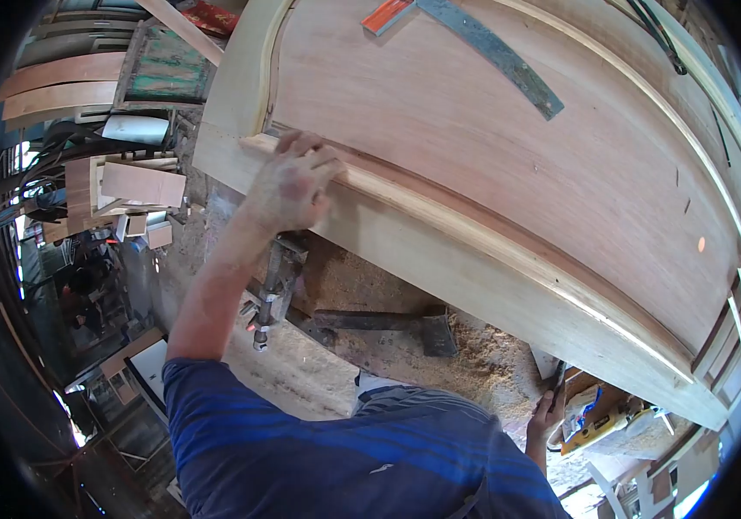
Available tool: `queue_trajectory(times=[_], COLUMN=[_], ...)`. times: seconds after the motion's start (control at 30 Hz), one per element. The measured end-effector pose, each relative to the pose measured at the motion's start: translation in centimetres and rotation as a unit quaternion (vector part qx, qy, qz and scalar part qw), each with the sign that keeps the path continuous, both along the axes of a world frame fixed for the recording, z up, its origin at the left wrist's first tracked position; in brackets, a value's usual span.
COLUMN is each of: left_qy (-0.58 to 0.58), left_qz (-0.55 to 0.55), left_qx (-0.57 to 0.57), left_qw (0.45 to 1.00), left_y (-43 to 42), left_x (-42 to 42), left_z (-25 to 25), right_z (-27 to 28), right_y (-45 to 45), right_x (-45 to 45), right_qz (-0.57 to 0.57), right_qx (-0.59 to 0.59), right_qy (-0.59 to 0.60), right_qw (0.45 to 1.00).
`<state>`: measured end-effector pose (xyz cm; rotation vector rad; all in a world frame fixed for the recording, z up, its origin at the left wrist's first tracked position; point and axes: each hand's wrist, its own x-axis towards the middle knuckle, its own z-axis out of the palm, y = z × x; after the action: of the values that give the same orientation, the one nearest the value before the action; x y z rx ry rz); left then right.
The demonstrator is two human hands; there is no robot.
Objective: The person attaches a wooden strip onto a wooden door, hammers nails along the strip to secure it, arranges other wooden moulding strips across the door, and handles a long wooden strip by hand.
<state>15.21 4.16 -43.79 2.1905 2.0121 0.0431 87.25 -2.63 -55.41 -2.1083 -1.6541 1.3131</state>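
Observation:
My left hand point(293, 183) is curled over the near end of a long, pale wooden moulding strip point(440, 216), with its fingers bent round it. The strip runs along the frame edge of a large wooden panel point(491, 147) with a curved border. Down at the panel's near right corner, my right hand point(546, 419) is closed round a slim dark tool point(559, 377); its kind is unclear. A try square point(496, 60) with an orange stock lies on the panel, away from both hands.
Below the panel edge, a hammer point(388, 322) lies on a sawdust-covered surface. A metal clamp point(277, 285) is under my left wrist. A yellow tool point(595, 432) lies right of my right hand. Wood offcuts point(144, 183) are piled at left. Dark pliers-like handles point(660, 35) lie at upper right.

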Motion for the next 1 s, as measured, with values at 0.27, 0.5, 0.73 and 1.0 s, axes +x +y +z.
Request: queue_trajectory(times=[0.27,0.5,0.73,1.0], left_qy=[0.098,0.174,0.253,0.29], left_qz=[0.034,0.056,0.09,0.121], left_qx=[-0.024,-0.074,-0.117,-0.114], left_qw=[0.994,0.98,0.956,0.943], left_y=[-2.0,-2.3,-3.7,-4.2], left_x=[-6.4,-9.4,-12.0,-13.7], left_z=[1.2,1.5,0.3,-0.3], right_z=[-1.8,-0.3,-1.2,2.9], right_y=[-0.4,0.5,-0.7,-1.3], right_x=[3.0,0.4,1.1,-0.4], right_qz=[0.031,0.011,0.067,0.05], right_qx=[0.004,0.011,0.147,0.137], right_qy=[0.009,0.038,0.009,0.008], right_qw=[0.999,0.999,0.987,0.989])
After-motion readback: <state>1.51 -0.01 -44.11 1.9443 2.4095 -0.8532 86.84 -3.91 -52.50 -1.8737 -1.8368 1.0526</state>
